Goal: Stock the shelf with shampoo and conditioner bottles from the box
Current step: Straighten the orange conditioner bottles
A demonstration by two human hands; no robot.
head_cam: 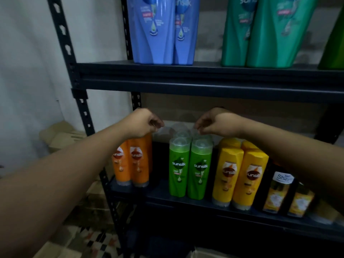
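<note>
Squaring up the green Sunsilk row on the lower shelf

Both hands hover over the caps: left hand [144, 123] at 10 o'clock of the green Sunsilk bottles [189, 168], fingers curled, its grip on the orange bottles [132, 164] beneath unclear; right hand [212, 123] at 1 o'clock, fingertips loosely curled on a cap. Judged best: nudge caps gently, keeping labels forward, clear of the yellow bottles [240, 175] at 3 o'clock

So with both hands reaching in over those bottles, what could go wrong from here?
The green bottles stand tall and packed in a tight block, so a nudge from the right hand just above their caps could tip one into the rest.

The left hand sits on the orange bottles, which stand near the front edge of the shelf; a push might send one off.

The right forearm passes close over the yellow bottles and could brush them.
</note>
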